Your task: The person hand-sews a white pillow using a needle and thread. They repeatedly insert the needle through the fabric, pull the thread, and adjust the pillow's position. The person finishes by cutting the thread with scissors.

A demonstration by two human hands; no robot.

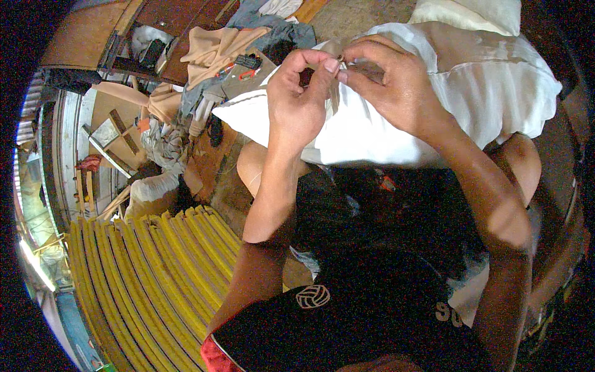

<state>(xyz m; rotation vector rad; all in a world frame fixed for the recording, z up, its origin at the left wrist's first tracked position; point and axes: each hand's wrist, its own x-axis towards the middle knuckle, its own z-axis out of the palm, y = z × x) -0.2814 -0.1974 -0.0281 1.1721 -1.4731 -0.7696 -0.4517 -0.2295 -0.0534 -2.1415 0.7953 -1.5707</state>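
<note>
My left hand (pixel 299 102) and my right hand (pixel 400 90) meet at the top centre, thumbs and forefingers pinched close together. Between the fingertips is a tiny brownish thing (pixel 340 57), too small to name. Beneath both hands a large white cushion (pixel 384 139) lies across my knees, its fabric creased and partly in bright light. The left wrist is close to the cushion's near left part. My right forearm passes over its near right side.
At the left stands a yellow ribbed panel (pixel 155 273). Beyond it are a peach cloth (pixel 214 49), a black handset-like object (pixel 248 61) and a small red-orange item (pixel 249 75). Another white cushion (pixel 496 13) lies at the back. Wooden furniture (pixel 87 34) fills the far left.
</note>
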